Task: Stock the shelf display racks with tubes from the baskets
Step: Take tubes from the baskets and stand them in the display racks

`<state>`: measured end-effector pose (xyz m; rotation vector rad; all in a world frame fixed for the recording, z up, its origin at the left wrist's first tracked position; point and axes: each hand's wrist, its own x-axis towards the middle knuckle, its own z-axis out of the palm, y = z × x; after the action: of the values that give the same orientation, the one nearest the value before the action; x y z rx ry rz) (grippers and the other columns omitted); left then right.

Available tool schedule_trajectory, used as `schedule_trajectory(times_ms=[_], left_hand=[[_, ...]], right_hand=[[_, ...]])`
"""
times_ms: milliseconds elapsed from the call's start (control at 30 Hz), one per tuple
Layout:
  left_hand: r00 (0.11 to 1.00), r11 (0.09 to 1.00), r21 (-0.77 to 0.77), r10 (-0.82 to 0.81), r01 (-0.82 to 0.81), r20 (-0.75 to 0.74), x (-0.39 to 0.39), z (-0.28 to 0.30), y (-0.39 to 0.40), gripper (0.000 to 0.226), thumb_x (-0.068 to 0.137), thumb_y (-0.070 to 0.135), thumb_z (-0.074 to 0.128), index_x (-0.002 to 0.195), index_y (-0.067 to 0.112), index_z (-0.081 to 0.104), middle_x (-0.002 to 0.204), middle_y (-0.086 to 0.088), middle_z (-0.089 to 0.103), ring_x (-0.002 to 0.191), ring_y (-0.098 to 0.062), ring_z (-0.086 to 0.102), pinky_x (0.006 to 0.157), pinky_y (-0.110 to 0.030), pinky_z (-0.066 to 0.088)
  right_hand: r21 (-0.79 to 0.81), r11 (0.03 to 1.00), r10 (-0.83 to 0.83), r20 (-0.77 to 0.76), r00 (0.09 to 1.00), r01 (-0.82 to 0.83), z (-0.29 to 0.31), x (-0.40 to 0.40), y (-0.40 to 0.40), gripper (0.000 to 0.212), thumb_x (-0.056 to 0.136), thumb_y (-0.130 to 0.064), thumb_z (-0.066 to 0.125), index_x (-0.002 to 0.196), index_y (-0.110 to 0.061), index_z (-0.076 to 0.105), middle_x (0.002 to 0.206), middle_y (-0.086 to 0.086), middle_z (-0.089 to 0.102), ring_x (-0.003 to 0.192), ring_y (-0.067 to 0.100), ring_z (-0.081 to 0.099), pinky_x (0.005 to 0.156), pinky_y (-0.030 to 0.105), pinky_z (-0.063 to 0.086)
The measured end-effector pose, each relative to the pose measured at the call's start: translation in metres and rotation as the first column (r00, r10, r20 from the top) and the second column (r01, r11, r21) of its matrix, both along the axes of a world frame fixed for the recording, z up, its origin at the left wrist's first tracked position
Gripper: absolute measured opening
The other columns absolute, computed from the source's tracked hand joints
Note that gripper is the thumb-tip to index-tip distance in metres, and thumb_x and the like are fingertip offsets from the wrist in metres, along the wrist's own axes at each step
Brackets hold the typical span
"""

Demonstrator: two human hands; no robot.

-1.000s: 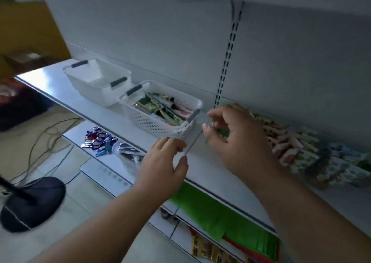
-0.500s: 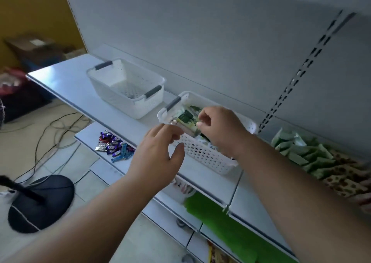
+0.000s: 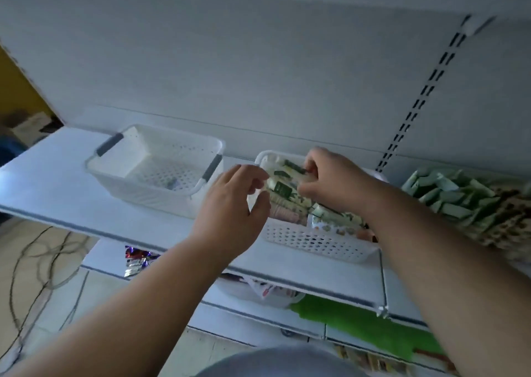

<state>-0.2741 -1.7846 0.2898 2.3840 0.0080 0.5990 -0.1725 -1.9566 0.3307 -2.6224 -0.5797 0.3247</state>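
Note:
A white perforated basket [image 3: 310,241] on the shelf holds several green and white tubes [image 3: 333,218]. My right hand [image 3: 333,181] reaches into the basket, its fingers curled round tubes near the back. My left hand [image 3: 232,210] hovers at the basket's left end, fingers loosely curled, holding nothing that I can see. A second white basket [image 3: 126,169] with grey handles stands to the left, nearly empty, with one small item on its floor. A stocked row of green and patterned tubes [image 3: 459,201] lies on the shelf at the right.
The white shelf [image 3: 57,186] ends at the left over a tiled floor with cables [image 3: 37,261]. Lower shelves hold foil packets [image 3: 138,260] and green packs [image 3: 359,322]. A slotted upright [image 3: 422,94] runs up the back panel.
My view has swung left from the stocked tubes to the baskets. My right hand has moved from the display row into the tube basket; my left hand has risen to the basket's left end.

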Motion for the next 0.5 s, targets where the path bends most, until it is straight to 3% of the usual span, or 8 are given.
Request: schedule_trajectory(times_ms=[133, 233, 333, 500], left_hand=[[0.984, 0.98, 0.102, -0.167, 0.172, -0.055, 0.033, 0.0, 0.01, 0.02, 0.086, 0.021, 0.06, 0.106, 0.024, 0.06, 0.099, 0.011, 0.059, 0.093, -0.012, 0.057, 0.08, -0.032, 0.049], [0.944, 0.898, 0.309, -0.262, 0.314, -0.2, 0.061, -0.001, 0.011, 0.029, 0.086, 0.025, 0.059, 0.115, 0.026, 0.06, 0.116, 0.008, 0.06, 0.108, -0.017, 0.053, 0.09, -0.031, 0.044], [0.911, 0.768, 0.508, -0.243, 0.391, -0.334, 0.086, -0.002, 0.007, 0.037, 0.083, 0.024, 0.062, 0.119, 0.029, 0.06, 0.119, 0.005, 0.059, 0.113, -0.019, 0.05, 0.096, -0.034, 0.038], [0.914, 0.657, 0.641, -0.222, 0.397, -0.339, 0.103, -0.009, 0.004, 0.031, 0.078, 0.019, 0.065, 0.108, 0.027, 0.06, 0.108, 0.001, 0.058, 0.104, -0.021, 0.05, 0.09, -0.036, 0.041]], right_hand=[[0.382, 0.889, -0.277, 0.01, 0.961, 0.252, 0.011, -0.029, -0.017, 0.031, 0.083, -0.03, 0.07, 0.104, -0.023, 0.047, 0.089, -0.005, 0.059, 0.073, 0.016, 0.063, 0.06, 0.034, 0.053], [0.54, 0.779, -0.347, -0.053, 0.936, 0.32, 0.011, -0.058, -0.019, 0.023, 0.087, -0.055, 0.056, 0.092, -0.033, 0.051, 0.07, -0.011, 0.06, 0.058, 0.009, 0.059, 0.056, 0.032, 0.051], [0.594, 0.712, -0.43, -0.05, 0.901, 0.373, 0.008, -0.081, -0.017, 0.043, 0.078, -0.074, 0.041, 0.085, -0.033, 0.052, 0.066, -0.006, 0.054, 0.06, 0.015, 0.054, 0.067, 0.049, 0.052], [0.57, 0.705, -0.54, 0.044, 0.841, 0.422, 0.006, -0.096, -0.02, 0.038, 0.083, -0.056, 0.056, 0.097, -0.021, 0.049, 0.075, 0.005, 0.062, 0.07, 0.023, 0.063, 0.068, 0.049, 0.055]])
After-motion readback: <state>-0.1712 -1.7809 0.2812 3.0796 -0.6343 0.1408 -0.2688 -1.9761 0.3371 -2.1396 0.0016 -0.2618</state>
